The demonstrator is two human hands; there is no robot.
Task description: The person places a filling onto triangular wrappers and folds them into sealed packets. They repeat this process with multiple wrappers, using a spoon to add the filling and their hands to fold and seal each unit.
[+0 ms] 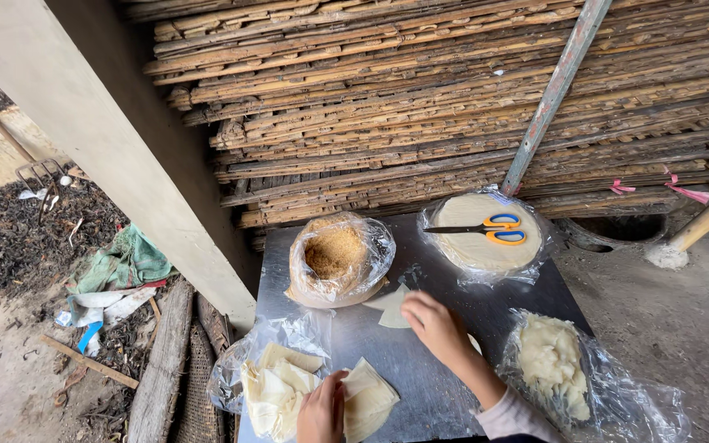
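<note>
Pinching a pale wrapper piece [393, 308] at frame centre, right hand [435, 324] grips its edge, flat on the metal surface [420, 369]. Left hand [322, 410] presses folded wrappers [281, 390], lower left. Crumb bag [338, 258] just behind; scissors [486, 230] parked on round stack [486, 234].

My counter [420, 361] is dull grey sheet metal, smooth and faintly scuffed. The wrappers [289, 385] under my left hand [322, 414] look matt, pale and floury. Crinkled glossy clear plastic bags [371, 246] hold coarse brown crumbs and lumpy pale dough [551, 361]. The scissors [486, 230] have shiny plastic handles. Rough dry bamboo slats [453, 98] lie behind.
</note>
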